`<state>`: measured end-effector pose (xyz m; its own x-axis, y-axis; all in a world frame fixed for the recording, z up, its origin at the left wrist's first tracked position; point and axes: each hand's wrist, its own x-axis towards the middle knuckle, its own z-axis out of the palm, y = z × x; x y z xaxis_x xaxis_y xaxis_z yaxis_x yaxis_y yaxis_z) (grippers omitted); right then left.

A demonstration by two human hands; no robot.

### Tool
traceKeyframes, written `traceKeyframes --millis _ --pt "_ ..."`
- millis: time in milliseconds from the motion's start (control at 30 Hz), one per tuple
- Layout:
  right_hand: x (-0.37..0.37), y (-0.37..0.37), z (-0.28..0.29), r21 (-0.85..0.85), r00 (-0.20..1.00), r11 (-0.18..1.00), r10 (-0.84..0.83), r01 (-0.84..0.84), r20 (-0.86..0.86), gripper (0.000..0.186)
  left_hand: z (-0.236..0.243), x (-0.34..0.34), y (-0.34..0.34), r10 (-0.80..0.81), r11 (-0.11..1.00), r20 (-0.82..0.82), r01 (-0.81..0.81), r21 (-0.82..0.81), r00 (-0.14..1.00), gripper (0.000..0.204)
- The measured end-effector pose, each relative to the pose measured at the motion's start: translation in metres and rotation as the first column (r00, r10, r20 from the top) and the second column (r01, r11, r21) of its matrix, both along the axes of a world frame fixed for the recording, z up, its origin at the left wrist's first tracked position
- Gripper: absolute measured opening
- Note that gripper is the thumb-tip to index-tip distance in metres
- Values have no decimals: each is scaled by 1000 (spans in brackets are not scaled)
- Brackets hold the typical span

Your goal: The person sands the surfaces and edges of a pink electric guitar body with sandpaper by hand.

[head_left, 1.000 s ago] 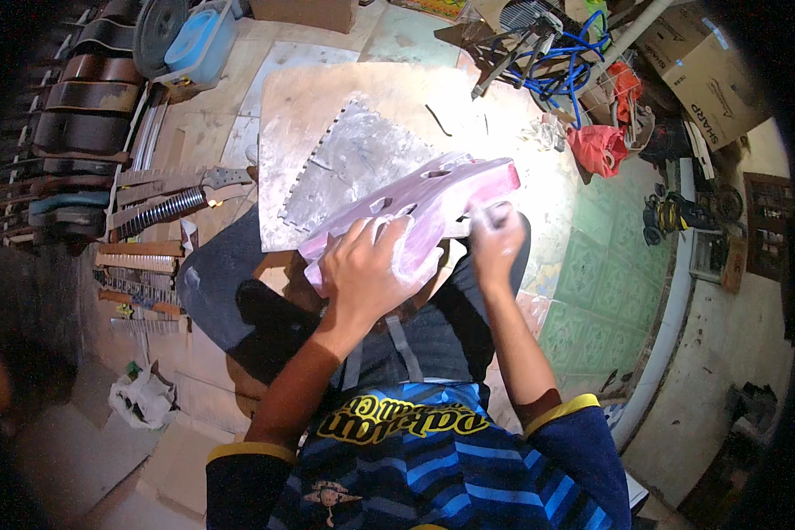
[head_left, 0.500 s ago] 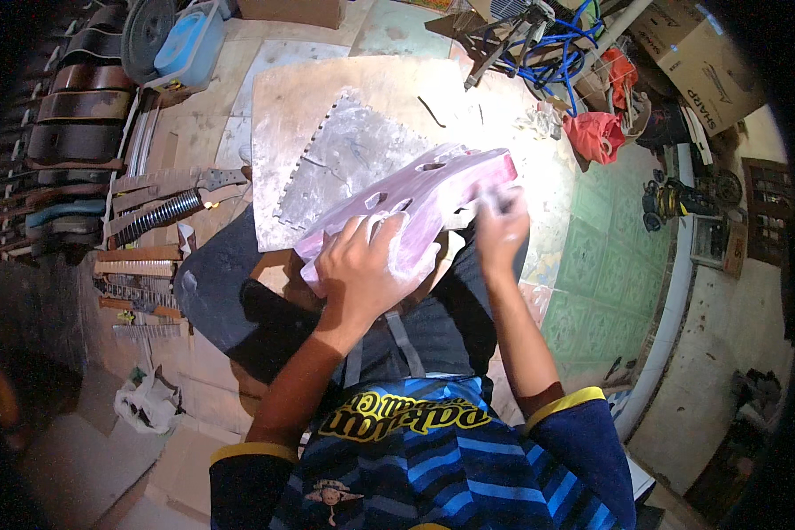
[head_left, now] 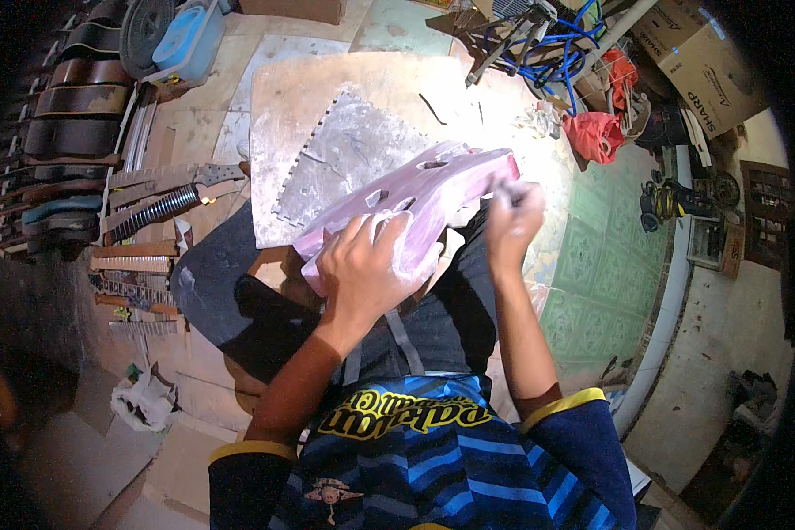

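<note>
A pink, dust-whitened guitar body (head_left: 353,208) with cut-out cavities lies tilted across my lap, its far end up and to the right. My left hand (head_left: 367,256) grips its near part, fingers over the upper face and thumb along the side. By the far right side edge, my right hand (head_left: 514,223) is closed and slightly blurred. Something small and dark shows at its fingertips, too indistinct to name. Beneath and beyond the body is a grey dusty mat (head_left: 349,150) with a toothed edge, lying on a pale board (head_left: 283,88).
Guitar-like bodies (head_left: 75,137) line the left side. Saws and files (head_left: 141,265) lie beside my left knee, with a white plastic bag (head_left: 146,397) nearer. Blue hose (head_left: 548,57), a red bag (head_left: 594,137) and cardboard boxes (head_left: 711,75) crowd the far right.
My right hand has shifted slightly right and up along the body's side edge. My left hand and the guitar body stay almost in place.
</note>
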<state>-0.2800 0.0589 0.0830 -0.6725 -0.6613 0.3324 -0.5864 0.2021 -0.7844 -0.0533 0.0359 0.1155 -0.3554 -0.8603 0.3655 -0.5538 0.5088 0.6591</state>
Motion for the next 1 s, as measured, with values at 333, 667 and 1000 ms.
traceKeyframes --millis 333,667,1000 --pt "12 -2 9 119 928 979 195 -165 -317 21 -3 0 -1 1 1000 -6 -1 -10 1000 57" --pt "-10 -22 28 127 958 987 127 -97 -255 14 4 2 -4 -12 1000 20 12 5 1000 56" --pt "18 -10 1 188 941 961 245 -204 -234 20 1 1 -3 -9 1000 23 9 6 1000 56"
